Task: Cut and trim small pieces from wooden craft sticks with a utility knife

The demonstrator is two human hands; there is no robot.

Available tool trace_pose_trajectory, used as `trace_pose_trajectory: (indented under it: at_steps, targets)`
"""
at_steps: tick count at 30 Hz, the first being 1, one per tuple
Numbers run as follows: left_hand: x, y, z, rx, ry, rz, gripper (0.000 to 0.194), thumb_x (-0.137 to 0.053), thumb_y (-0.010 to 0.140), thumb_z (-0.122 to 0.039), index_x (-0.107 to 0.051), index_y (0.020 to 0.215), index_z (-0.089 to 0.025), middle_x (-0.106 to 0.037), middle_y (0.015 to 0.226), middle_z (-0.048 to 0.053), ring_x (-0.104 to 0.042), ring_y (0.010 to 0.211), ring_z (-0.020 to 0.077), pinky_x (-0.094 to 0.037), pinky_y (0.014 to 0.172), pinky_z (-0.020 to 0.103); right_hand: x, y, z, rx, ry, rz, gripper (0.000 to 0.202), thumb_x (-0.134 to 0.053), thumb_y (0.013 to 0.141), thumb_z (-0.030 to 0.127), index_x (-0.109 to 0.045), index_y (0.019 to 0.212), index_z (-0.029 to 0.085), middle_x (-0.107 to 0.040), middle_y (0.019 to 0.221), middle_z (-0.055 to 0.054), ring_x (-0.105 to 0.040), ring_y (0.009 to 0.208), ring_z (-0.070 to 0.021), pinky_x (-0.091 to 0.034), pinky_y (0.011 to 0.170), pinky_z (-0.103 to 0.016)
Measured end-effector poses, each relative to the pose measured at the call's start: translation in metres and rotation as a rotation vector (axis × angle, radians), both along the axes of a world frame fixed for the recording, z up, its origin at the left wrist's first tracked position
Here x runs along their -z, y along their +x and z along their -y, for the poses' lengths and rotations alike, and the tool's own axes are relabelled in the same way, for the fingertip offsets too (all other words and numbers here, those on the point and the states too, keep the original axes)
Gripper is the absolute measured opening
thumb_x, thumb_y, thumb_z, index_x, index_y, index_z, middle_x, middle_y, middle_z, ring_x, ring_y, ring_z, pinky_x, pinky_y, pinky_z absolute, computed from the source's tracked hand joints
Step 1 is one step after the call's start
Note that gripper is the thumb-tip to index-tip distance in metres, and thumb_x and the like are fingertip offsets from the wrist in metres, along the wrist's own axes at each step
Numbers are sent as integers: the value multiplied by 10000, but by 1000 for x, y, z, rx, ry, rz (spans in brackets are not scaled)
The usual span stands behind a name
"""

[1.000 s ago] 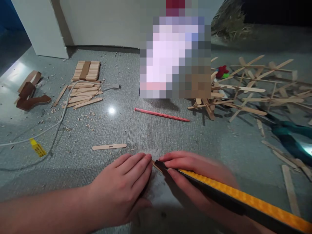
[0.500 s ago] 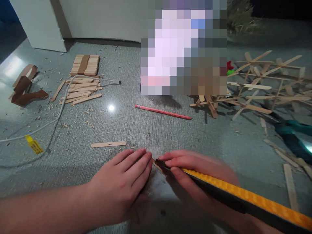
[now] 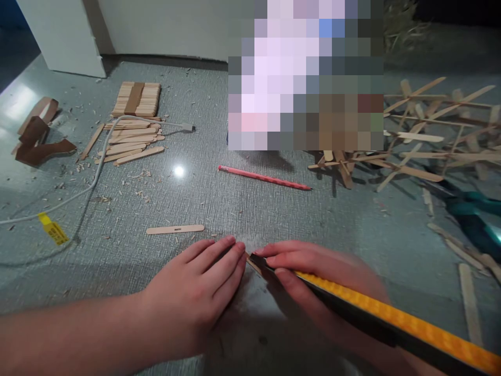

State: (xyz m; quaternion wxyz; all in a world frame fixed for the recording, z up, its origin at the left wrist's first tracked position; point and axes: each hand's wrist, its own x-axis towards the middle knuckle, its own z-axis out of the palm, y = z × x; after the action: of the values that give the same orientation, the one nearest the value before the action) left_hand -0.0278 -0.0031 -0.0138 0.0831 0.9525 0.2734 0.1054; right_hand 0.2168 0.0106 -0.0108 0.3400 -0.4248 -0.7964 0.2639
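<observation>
My left hand [image 3: 203, 282] is closed over a wooden craft stick, fingers pressed together and thumb hidden. Only a short piece of this craft stick [image 3: 255, 265] shows beyond the fingertips. Gripped in my right hand [image 3: 313, 269] is a utility knife [image 3: 376, 308] with a yellow and black handle, its dark tip against the stick. The two hands nearly meet at that tip. A loose craft stick [image 3: 175, 230] with a small dark mark at its middle lies just beyond my left hand.
A red pencil [image 3: 264, 178] lies ahead. Back left are a banded stick bundle [image 3: 148, 99], loose sticks [image 3: 135, 142], a white cable [image 3: 96, 175] and brown paper strips [image 3: 35, 138]. To the right are a stick framework [image 3: 415, 136] and teal-handled cutters [image 3: 469, 214]. A blurred patch hides the back middle.
The view has shifted slightly, so background things sit a little differently. Both hands keep almost the same position, with the knife tip still at the stick.
</observation>
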Motion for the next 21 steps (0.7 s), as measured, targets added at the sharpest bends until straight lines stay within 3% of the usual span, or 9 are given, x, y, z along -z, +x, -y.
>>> trace_pose_trajectory:
  at_steps: [14,21]
  targets:
    - [0,0,0,3,-20,-22,627,-564,916,-339,-502,1432,14,-529,1523,187,-499,1404,363,-484,1093,485,-2,0,0,-17,-18,7,172,-591,913,155,-658,943,311,-802,928,12,-788,757,-192,-671,683,-288]
    - [0,0,1,-1,-36,-29,613,-519,943,-326,-476,1457,4,-512,1540,182,-503,1406,353,-479,1107,481,-6,-1,0,-104,32,8,202,-605,894,110,-662,987,279,-798,951,-2,-787,780,-162,-662,696,-235]
